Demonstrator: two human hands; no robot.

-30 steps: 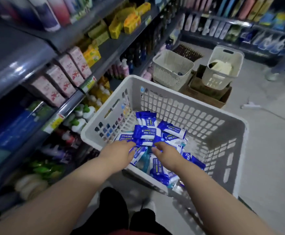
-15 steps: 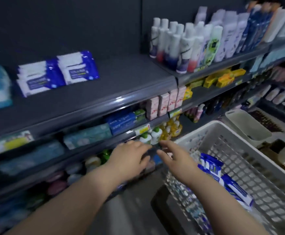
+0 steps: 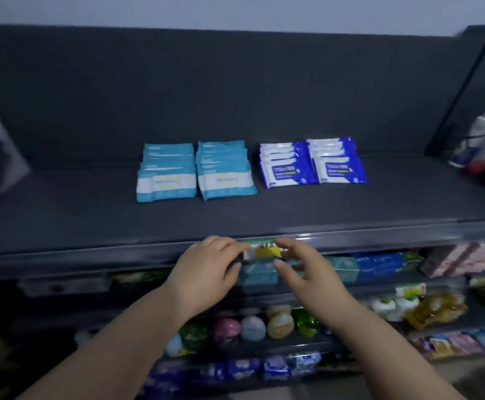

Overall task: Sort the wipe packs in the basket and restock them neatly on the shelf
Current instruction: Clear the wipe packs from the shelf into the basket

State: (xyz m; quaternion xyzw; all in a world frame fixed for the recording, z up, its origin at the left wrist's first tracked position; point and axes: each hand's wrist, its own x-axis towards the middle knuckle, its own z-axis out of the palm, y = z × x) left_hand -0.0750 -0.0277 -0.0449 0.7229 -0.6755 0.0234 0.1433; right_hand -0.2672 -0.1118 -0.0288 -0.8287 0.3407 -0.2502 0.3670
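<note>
The step in hand looks like restocking, at the shelf rather than at the basket, which is out of view. The wipe packs already laid out sit mid-frame on the top shelf (image 3: pixel 264 215). Two rows of teal packs (image 3: pixel 166 174) lie on the left and two rows of blue packs (image 3: pixel 338 163) just to their right. Each row overlaps front to back, and a small gap parts the colours.

Both hands hover low in the centre at the shelf's front rail, either side of a yellow price label (image 3: pixel 264 252). The left hand (image 3: pixel 209 264) has its fingers bent toward the label's left end, and it cannot be told whether its grip pinches anything. The right hand (image 3: pixel 302 267) shows a loose, open grip, thumb apart from fingers, with no pack seen in it.

With no pack visibly held, the next move probably calls for turning to the basket, taking packs of one colour and laying them square on the matching row.
</note>
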